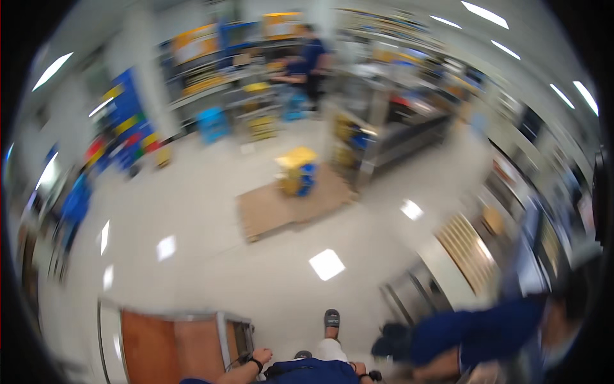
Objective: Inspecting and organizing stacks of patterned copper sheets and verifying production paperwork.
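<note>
My left hand (261,356) is beside my body at the lower edge, near the metal corner of an orange-brown topped cart (150,345). A dark band circles that wrist. Its fingers look curled in, and I see nothing in them. My right hand (360,368) is low by my other side, partly cut off. Next to it is something small and black (375,376), too unclear to name, and its fingers cannot be made out. Between the hands are my blue shirt and one foot in a dark slipper (331,318) stretched forward on the floor.
A brown flat board (268,214) lies ahead, bearing yellow and blue items (298,171). To the right, close by, a person in navy (476,329) is beside a bench (467,253). A metal rack (400,144) stands farther off; another person (311,57) works at the back shelves.
</note>
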Demonstrator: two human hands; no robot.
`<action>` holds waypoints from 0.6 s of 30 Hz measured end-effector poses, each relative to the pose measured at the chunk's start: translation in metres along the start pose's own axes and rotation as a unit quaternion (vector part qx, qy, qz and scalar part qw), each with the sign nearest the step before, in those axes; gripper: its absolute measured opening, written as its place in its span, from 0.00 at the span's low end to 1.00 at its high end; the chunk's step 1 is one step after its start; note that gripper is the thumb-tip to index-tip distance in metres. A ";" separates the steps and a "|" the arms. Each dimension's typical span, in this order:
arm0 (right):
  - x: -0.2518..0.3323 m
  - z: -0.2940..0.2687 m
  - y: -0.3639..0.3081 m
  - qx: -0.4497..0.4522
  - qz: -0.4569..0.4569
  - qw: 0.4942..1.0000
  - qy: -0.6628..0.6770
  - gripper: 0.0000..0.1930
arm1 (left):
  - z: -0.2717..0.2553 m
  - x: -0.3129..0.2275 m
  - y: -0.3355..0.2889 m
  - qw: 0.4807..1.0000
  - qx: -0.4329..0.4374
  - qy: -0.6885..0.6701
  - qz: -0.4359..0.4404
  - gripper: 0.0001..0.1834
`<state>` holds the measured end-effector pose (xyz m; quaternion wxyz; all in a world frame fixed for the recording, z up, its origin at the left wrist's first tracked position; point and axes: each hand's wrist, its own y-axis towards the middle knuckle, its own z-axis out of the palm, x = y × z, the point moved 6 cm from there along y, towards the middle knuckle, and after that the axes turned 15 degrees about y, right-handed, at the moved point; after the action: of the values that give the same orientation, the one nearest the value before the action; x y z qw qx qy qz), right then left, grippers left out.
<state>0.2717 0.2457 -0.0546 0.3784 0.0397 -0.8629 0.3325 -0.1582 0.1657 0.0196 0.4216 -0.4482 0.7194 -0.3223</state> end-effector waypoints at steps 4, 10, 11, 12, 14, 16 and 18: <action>0.048 -0.064 0.084 0.108 0.016 0.985 -0.136 0.19 | -0.011 -0.004 0.034 0.991 -0.106 0.076 0.003 0.14; 0.135 -0.141 0.252 0.235 -0.125 0.883 -0.387 0.18 | -0.007 -0.051 0.009 0.950 -0.166 -0.234 -0.123 0.13; 0.151 -0.154 0.282 0.242 -0.154 0.850 -0.442 0.18 | -0.008 -0.067 0.010 0.960 -0.152 -0.202 -0.120 0.13; 0.217 -0.172 0.272 0.258 -0.185 0.869 -0.380 0.16 | 0.005 -0.057 0.004 0.946 -0.247 -0.187 -0.099 0.14; 0.219 -0.202 0.336 0.250 -0.218 0.866 -0.374 0.16 | 0.012 -0.082 0.014 0.933 -0.297 -0.192 -0.062 0.16; 0.270 -0.199 0.392 0.239 -0.174 0.874 -0.387 0.16 | 0.005 -0.096 0.012 0.920 -0.288 -0.252 -0.089 0.17; 0.319 -0.180 0.435 0.244 -0.163 0.878 -0.378 0.16 | -0.008 -0.106 0.007 0.902 -0.223 -0.331 -0.165 0.16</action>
<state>0.0187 0.7504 0.0138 0.0504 0.3937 -0.8132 0.4257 -0.1422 0.2658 0.0513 0.4657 -0.7232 0.5074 -0.0515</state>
